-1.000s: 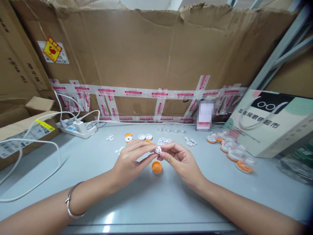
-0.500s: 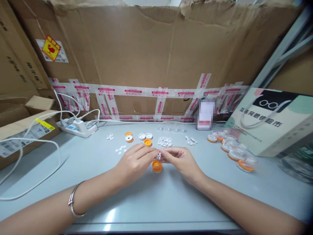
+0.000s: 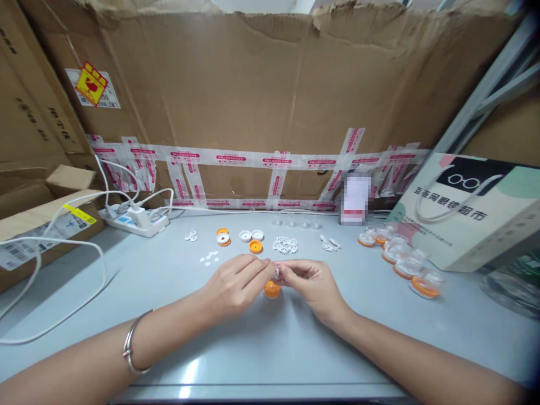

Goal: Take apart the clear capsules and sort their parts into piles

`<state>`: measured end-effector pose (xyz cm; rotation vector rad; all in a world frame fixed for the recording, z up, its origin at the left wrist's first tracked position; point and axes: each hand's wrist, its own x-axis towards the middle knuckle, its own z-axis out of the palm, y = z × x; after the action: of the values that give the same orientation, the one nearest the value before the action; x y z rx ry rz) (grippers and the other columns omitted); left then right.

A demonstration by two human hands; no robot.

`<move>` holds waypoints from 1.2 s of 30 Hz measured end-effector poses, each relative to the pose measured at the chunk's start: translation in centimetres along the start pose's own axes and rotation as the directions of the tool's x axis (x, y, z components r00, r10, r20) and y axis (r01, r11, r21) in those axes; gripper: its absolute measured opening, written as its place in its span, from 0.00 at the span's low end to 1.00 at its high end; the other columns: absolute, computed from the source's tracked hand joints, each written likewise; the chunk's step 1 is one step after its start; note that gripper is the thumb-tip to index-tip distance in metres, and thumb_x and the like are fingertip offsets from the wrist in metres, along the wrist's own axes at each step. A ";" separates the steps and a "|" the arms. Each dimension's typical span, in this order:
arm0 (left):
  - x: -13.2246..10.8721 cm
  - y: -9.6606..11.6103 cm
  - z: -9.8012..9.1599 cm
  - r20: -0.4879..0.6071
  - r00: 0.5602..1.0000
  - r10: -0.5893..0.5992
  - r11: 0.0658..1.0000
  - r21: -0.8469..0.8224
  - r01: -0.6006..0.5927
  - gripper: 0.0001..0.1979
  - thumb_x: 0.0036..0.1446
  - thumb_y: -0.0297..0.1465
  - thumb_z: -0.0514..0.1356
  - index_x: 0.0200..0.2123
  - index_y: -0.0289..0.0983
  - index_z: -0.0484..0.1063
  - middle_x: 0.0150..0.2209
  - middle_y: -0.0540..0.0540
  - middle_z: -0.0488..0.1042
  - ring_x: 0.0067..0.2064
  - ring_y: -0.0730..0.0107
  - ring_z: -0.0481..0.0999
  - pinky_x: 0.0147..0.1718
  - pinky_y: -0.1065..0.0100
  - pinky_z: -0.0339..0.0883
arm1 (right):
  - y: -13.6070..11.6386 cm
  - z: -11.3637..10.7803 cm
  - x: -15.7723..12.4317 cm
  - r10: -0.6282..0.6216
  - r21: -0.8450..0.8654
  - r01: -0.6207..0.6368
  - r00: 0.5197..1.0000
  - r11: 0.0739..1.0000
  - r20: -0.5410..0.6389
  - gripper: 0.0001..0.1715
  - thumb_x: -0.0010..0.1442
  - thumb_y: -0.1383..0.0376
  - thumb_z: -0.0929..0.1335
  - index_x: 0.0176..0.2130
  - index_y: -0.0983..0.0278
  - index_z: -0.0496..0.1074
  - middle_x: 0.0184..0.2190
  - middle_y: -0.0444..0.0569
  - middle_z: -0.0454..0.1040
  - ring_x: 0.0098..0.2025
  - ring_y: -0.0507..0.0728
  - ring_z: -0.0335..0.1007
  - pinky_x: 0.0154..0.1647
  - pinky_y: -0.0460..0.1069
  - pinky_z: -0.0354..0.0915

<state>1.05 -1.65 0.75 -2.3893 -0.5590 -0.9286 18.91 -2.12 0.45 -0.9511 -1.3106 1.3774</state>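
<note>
My left hand (image 3: pixel 234 284) and my right hand (image 3: pixel 312 284) meet at the middle of the grey table (image 3: pixel 253 349). Together their fingertips pinch a small white plastic part (image 3: pixel 276 273). Directly below it an orange round cap (image 3: pixel 271 289) sits on the table, partly hidden by my fingers. Behind my hands lie a pile of white toothed parts (image 3: pixel 285 244), another orange cap (image 3: pixel 255 246), two white caps (image 3: pixel 251 235) and several tiny white discs (image 3: pixel 210 259). A silver bracelet (image 3: pixel 131 349) circles my left wrist.
A row of assembled orange-and-clear pieces (image 3: pixel 400 261) runs along the right, beside a printed paper bag (image 3: pixel 468 214). A white power strip (image 3: pixel 137 220) with cables lies at the back left. A taped cardboard wall (image 3: pixel 270 112) closes the back; cardboard boxes (image 3: pixel 37 219) stand left.
Both hands have sunk lower and nearer the table, bringing the white part down onto the orange cap. The fingers have closed tighter around it.
</note>
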 end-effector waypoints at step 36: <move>-0.2 -0.8 1.9 0.378 0.640 -0.670 0.229 -0.714 0.661 0.09 0.54 0.34 0.58 0.33 0.34 0.73 0.31 0.46 0.76 0.33 0.71 0.76 0.33 0.70 0.71 | -0.6 -1.9 2.8 0.041 -0.255 0.004 0.985 0.967 0.171 0.17 0.48 0.57 0.69 0.37 0.64 0.73 0.33 0.48 0.75 0.37 0.54 0.71 0.40 0.49 0.66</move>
<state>1.40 0.07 -0.31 -2.9317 -1.5493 -1.9384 20.16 1.00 1.03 -1.0331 -1.6456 1.3519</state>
